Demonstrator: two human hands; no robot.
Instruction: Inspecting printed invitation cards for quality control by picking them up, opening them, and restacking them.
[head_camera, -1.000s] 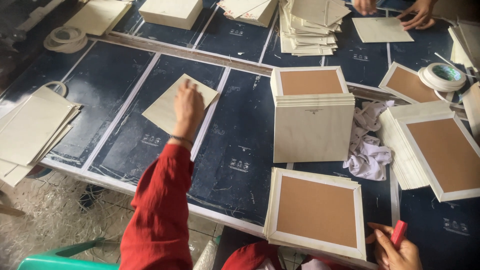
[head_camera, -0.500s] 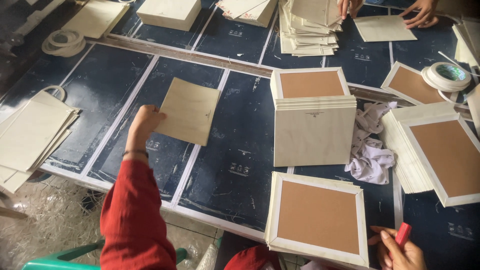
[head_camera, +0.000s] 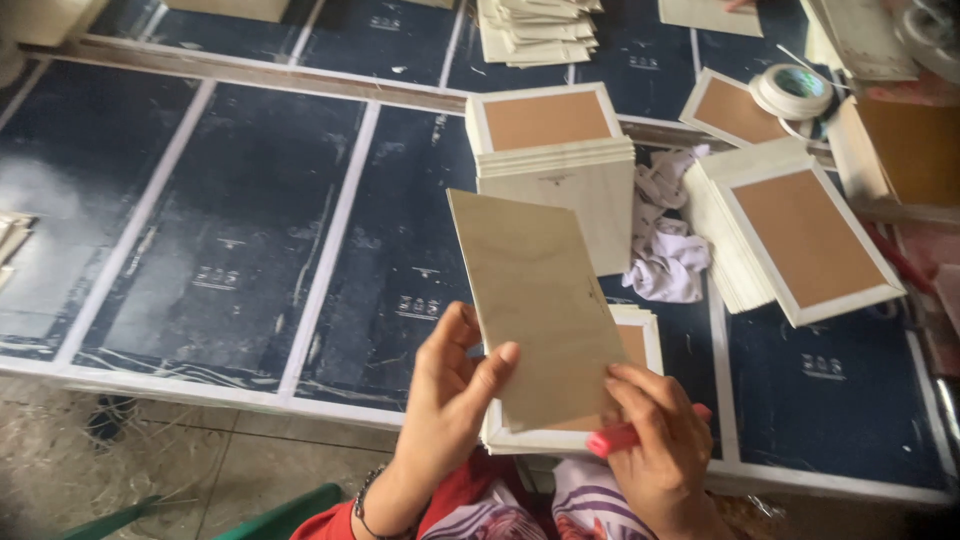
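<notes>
1. Plywood sheet (head_camera: 535, 300), pale and rectangular, is held tilted above the near edge of the dark blue table (head_camera: 230, 250), directly in front of the tall box stack (head_camera: 555, 165) that serves as the landmark of the scene.
2. Left hand (head_camera: 450, 395) grips the sheet's lower left edge, thumb curled over the front face and fingers behind it; a dark bracelet sits at the wrist.
3. Right hand (head_camera: 660, 445) presses on the sheet's lower right corner with its fingers closed around a red marker (head_camera: 625, 437), which pokes out to the left.
4. Beneath the sheet, nearer the person than the box stack, lies a low pile of white-framed panels (head_camera: 640, 345), mostly covered by the sheet and the hands.
5. Just right of the box stack sits a crumpled white cloth (head_camera: 665, 250), touching its side.
6. Further right of the cloth, a second heap of white-framed brown panels (head_camera: 800, 235) rests at an angle.
7. Behind and to the right of the box stack, a roll of tape (head_camera: 790, 92) sits beside a single framed panel (head_camera: 725, 105).
8. Behind the box stack, at the far edge of the table, is a loose pile of pale sheets (head_camera: 535, 30).
</notes>
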